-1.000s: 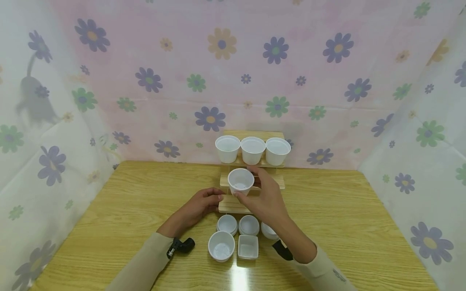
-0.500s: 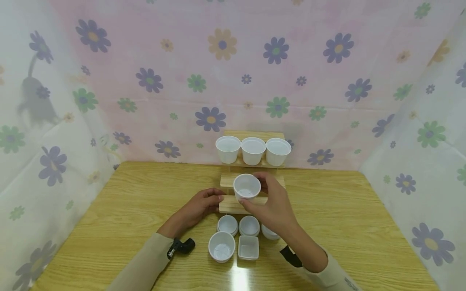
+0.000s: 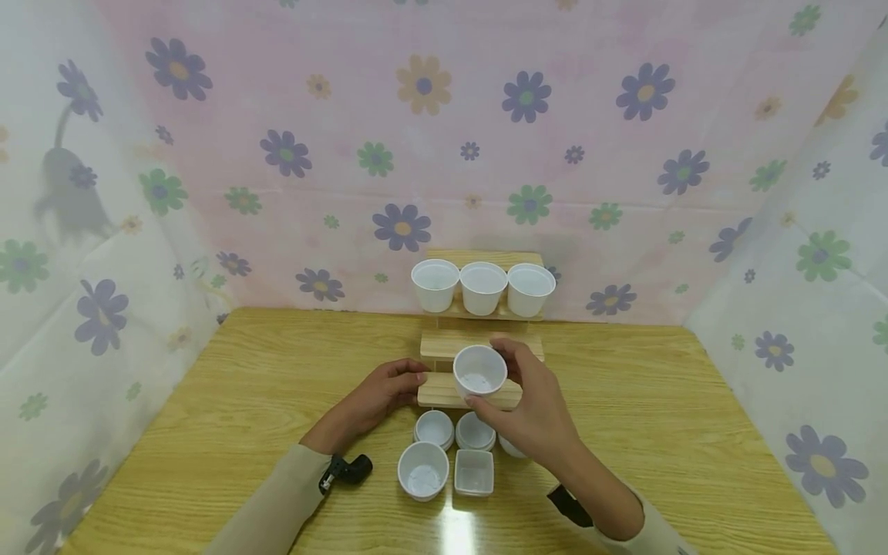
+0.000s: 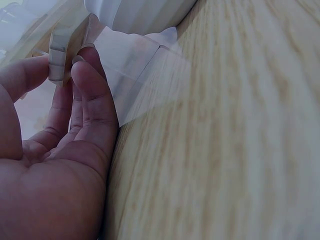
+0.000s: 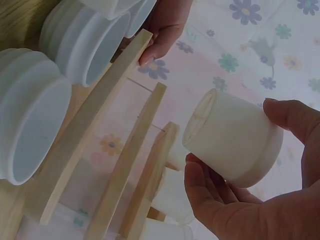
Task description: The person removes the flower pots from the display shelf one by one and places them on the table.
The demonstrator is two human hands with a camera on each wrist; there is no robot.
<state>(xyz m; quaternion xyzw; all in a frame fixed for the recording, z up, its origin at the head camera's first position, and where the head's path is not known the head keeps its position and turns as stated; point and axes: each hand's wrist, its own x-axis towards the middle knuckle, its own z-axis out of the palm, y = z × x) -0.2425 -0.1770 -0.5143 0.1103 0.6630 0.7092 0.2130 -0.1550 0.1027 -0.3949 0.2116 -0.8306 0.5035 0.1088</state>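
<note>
My right hand (image 3: pixel 537 408) holds a white plastic cup (image 3: pixel 479 371) between thumb and fingers, mouth up, above the lowest step of a tiered wooden stand (image 3: pixel 444 391). In the right wrist view the cup (image 5: pixel 232 137) appears sideways, its base facing the stand's wooden steps (image 5: pixel 130 150). My left hand (image 3: pixel 384 391) grips the left end of the lowest step; in the left wrist view its thumb and fingers pinch the board's end (image 4: pixel 62 55). Three white cups (image 3: pixel 482 287) stand in a row on the top step. No cup stands on the middle step (image 3: pixel 451 345).
In front of the stand, round white ribbed pots (image 3: pixel 433 429) form a row on the wooden table (image 3: pixel 277 370), one partly behind my right hand. Nearer stand a white round cup (image 3: pixel 423 470) and a small square container (image 3: pixel 474 472). A flowered cloth (image 3: pixel 312 154) hangs behind.
My right hand has moved the cup toward me and slightly right, from over the middle step to over the lowest one. The left hand stays on the stand.
</note>
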